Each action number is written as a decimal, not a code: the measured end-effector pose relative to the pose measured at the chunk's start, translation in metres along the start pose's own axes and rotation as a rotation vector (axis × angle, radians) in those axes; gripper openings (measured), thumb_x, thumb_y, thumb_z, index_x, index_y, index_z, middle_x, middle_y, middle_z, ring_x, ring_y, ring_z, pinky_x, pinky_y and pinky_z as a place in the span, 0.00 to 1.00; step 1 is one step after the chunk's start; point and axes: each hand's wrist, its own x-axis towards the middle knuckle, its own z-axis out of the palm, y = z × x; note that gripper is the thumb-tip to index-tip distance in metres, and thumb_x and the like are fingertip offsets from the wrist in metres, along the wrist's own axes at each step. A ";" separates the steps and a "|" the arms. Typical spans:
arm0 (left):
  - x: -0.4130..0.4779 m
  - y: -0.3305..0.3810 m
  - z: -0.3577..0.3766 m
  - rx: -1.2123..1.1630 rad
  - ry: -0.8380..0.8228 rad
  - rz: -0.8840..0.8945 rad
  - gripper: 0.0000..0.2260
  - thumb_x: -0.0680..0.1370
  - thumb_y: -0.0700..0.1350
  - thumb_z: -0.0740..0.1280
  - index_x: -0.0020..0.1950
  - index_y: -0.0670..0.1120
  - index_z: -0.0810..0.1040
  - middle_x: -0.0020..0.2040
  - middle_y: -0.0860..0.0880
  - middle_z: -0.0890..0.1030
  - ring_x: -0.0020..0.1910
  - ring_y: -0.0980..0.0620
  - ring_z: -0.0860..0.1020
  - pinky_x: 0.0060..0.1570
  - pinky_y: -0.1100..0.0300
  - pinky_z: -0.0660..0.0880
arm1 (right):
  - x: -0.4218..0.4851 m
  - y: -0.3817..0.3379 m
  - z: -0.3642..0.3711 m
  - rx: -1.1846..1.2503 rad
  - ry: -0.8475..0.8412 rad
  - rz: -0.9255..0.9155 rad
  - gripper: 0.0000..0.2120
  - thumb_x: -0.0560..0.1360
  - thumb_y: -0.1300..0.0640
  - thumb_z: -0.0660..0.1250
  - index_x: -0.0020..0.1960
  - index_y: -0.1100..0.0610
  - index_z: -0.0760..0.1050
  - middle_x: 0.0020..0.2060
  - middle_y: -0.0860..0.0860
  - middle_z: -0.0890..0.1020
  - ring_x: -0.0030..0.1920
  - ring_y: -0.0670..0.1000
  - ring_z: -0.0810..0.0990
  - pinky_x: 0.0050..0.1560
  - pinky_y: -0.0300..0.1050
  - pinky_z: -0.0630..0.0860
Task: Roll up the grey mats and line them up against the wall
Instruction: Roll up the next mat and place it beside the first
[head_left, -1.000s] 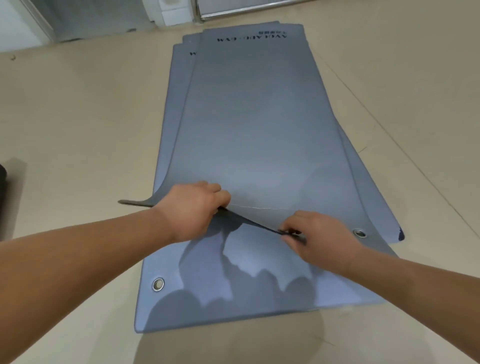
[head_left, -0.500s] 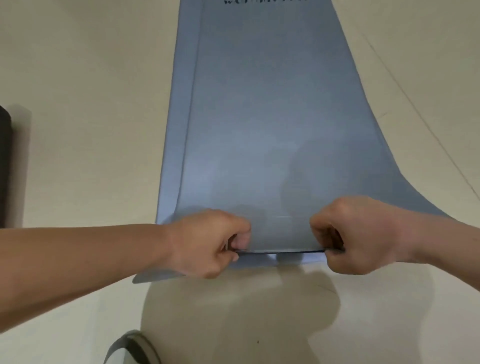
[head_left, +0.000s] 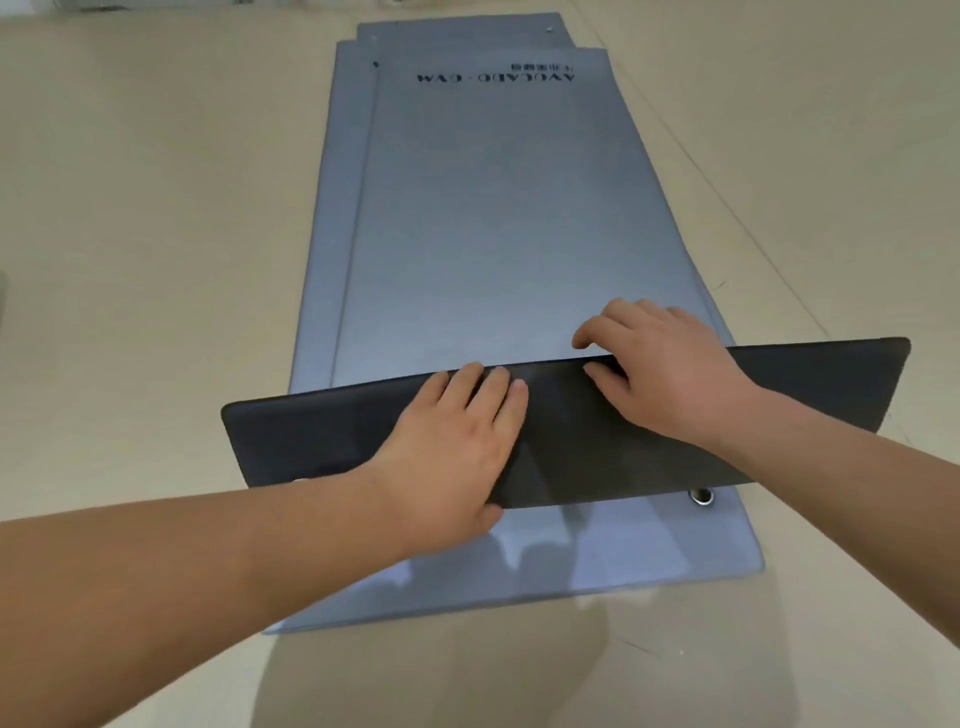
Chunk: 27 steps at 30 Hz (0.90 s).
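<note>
A stack of grey mats (head_left: 623, 561) lies flat on the beige floor (head_left: 156, 208), its length running from 6 o'clock toward 12 o'clock. The top mat (head_left: 493, 208) has its near end turned over toward 12 o'clock, so its dark underside faces up as a wide band across the middle of the view, from 9 o'clock to 3 o'clock. The band's far edge, with rounded corners, hangs raised above the grey surface.

The left grip (head_left: 457, 441) is released: the palm and straight fingers lie flat on the dark band, just left of its middle, with the fingertips at its far edge. The thumb sits at the band's near edge, and I cannot tell whether it is tucked beneath.

The right grip (head_left: 670, 374), just beside it at 3 o'clock, grasps the top mat. Its fingers curl over the far edge onto the grey side and the thumb presses the dark side.

A metal eyelet (head_left: 701, 496) shows on the mat beneath, at the band's near edge, toward 4 o'clock of the right grip. Dark lettering (head_left: 496, 78) is printed across the top mat's far end at 12 o'clock.
</note>
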 end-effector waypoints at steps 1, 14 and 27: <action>0.002 0.000 0.006 -0.018 -0.072 -0.042 0.50 0.75 0.66 0.68 0.84 0.40 0.46 0.81 0.39 0.56 0.80 0.36 0.57 0.78 0.41 0.58 | 0.003 -0.001 0.004 -0.071 0.027 0.016 0.09 0.79 0.52 0.70 0.58 0.53 0.80 0.50 0.52 0.79 0.49 0.58 0.78 0.49 0.54 0.75; 0.052 -0.044 0.022 -0.232 -0.117 0.016 0.56 0.68 0.65 0.75 0.85 0.49 0.46 0.83 0.46 0.52 0.82 0.44 0.53 0.80 0.50 0.53 | -0.033 -0.024 0.022 -0.361 -0.475 0.048 0.62 0.67 0.28 0.72 0.82 0.46 0.32 0.82 0.60 0.44 0.82 0.65 0.44 0.78 0.66 0.53; 0.034 -0.025 0.056 -0.135 -0.160 -0.248 0.58 0.70 0.68 0.73 0.77 0.67 0.26 0.81 0.40 0.42 0.81 0.34 0.44 0.72 0.25 0.53 | 0.017 -0.006 0.024 -0.338 -0.536 0.055 0.69 0.56 0.26 0.75 0.82 0.40 0.35 0.80 0.56 0.49 0.80 0.64 0.47 0.75 0.73 0.53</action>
